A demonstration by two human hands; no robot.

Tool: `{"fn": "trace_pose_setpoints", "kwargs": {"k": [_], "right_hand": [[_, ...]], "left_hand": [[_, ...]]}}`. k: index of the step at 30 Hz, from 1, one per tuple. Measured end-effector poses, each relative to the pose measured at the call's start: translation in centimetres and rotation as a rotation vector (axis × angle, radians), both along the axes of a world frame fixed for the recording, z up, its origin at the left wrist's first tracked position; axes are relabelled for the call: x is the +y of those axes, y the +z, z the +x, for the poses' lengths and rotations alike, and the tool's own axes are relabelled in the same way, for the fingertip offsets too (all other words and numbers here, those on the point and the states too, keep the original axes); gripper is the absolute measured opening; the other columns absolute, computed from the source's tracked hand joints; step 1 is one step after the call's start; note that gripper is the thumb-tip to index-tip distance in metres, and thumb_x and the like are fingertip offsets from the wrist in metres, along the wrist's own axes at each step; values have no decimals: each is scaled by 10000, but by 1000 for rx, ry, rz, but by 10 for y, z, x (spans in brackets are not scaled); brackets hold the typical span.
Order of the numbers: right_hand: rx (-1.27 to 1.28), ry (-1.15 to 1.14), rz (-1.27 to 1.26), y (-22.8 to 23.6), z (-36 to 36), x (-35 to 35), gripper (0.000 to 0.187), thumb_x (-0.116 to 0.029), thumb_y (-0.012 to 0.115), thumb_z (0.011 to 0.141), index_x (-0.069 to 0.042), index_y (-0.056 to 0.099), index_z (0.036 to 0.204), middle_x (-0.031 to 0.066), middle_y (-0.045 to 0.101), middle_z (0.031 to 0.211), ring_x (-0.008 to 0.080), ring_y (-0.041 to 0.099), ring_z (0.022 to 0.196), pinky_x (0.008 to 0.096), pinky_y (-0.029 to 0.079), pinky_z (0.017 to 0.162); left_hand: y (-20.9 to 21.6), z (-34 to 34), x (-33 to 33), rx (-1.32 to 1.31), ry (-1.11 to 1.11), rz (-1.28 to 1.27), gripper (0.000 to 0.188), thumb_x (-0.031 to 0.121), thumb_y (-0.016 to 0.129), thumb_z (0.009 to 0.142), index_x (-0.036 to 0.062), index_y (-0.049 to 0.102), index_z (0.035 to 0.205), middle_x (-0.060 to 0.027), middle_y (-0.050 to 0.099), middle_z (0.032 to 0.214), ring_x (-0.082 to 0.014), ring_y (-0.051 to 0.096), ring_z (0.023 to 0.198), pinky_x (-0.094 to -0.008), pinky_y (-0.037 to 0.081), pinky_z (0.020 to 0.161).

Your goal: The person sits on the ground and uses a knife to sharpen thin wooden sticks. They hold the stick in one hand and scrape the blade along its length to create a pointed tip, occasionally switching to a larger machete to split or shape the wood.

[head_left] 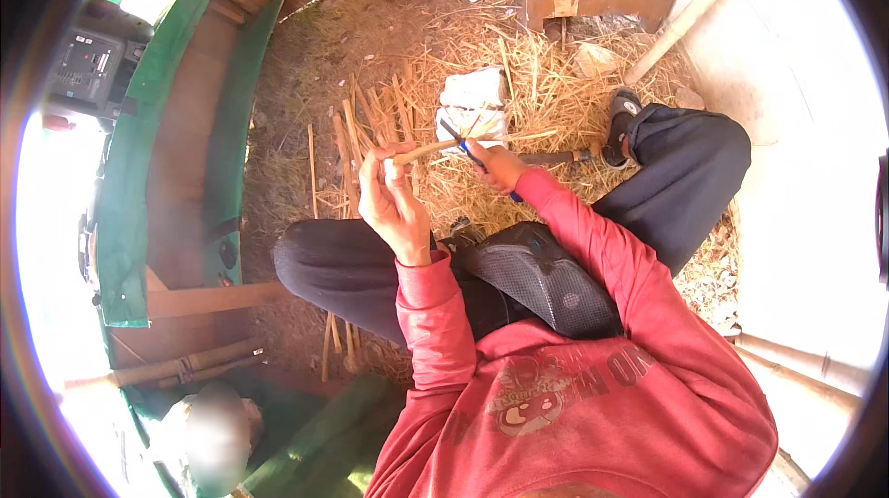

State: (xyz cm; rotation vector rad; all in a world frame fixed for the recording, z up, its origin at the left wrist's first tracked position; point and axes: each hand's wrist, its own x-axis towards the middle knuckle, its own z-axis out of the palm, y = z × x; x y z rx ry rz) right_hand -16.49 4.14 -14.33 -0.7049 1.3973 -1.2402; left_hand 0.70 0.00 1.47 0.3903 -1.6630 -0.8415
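Note:
In front of my crossed legs, my left hand [396,202] pinches a pale bamboo strip [426,151] that slants up to the right. My right hand [500,168] is wrapped round a blue-handled knife [474,156]. Its dark blade points up and left and meets or crosses the strip near its far end; the exact contact is too small to tell. Thin shavings or fibres spread around that end. Directly beyond the strip, two whitish blocks [471,88] lie on the straw.
Several split bamboo pieces [350,142] lie to the left of the blocks. A larger blade with a wooden handle [583,155] rests near my right foot [622,126]. Green-edged boards [176,137] stand at left, a pale wall [787,109] at right. A black bag [546,276] sits at my waist.

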Motion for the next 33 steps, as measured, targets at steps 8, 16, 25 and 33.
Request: {"fn": "trace_pose_setpoints", "kwargs": {"k": [8,16,25,33], "right_hand": [[910,-187,-7,49,63,6,671,-558,318,1025,3,683,973,291,672,820,478,662,808,542,518,719],[-57,223,149,-48,-6,2,777,-769,384,911,-46,611,738,95,546,583,235,566,513,408,492,575],[1028,327,743,-178,-69,45,397,-365,660,842,-94,712,1127,152,686,1168,332,628,1146,460,479,979],[1576,271,808,-254,-123,66,571,-270,650,886,-161,469,1417,121,474,1453,313,419,1370,522,346,1090]], "left_hand": [[-9,8,0,-28,143,13,154,108,513,1029,-15,577,1098,-107,679,972,-132,617,832,-253,498,748],[37,-16,-28,-301,290,-136,196,139,622,974,25,654,1130,-95,705,799,-86,598,620,-253,482,572],[69,-46,-93,-488,364,-84,317,277,670,943,3,714,1096,-181,722,790,-154,695,666,-320,527,623],[55,-24,-110,-311,421,54,331,255,697,934,-15,707,1125,-130,738,790,-89,669,690,-268,525,637]]}}
